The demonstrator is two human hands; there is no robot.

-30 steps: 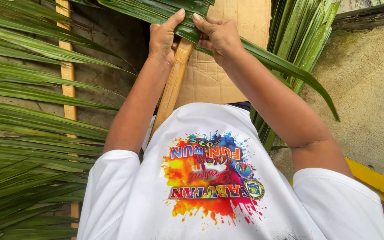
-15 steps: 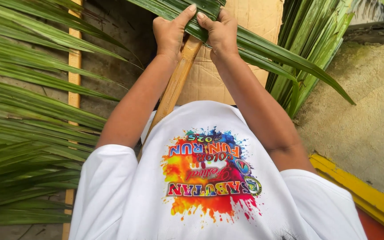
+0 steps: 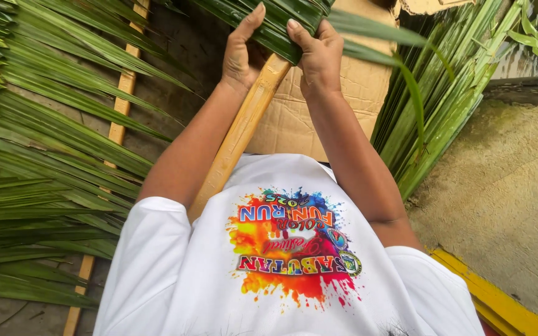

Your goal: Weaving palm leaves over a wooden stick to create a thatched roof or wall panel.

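Note:
My left hand (image 3: 242, 53) and my right hand (image 3: 319, 55) both grip a folded green palm leaf (image 3: 281, 25) at the top of the view. The leaf is pressed over the upper end of a tan bamboo pole (image 3: 238, 134) that slants down toward my chest. My fingers curl over the leaf's fold; my thumbs sit beneath it. My white shirt with a colourful print (image 3: 287, 249) fills the bottom.
Rows of palm leaves fixed on a second pale pole (image 3: 116, 130) spread across the left. A flattened cardboard sheet (image 3: 344, 93) lies under the hands. Loose green fronds (image 3: 443, 93) lie right of it, beside a rough concrete surface (image 3: 505, 205) and a yellow edge (image 3: 493, 298).
Both hands have stayed on the leaf at the pole's end, pulling it tighter over the pole. The view has shifted slightly, bringing the hands nearer the top edge.

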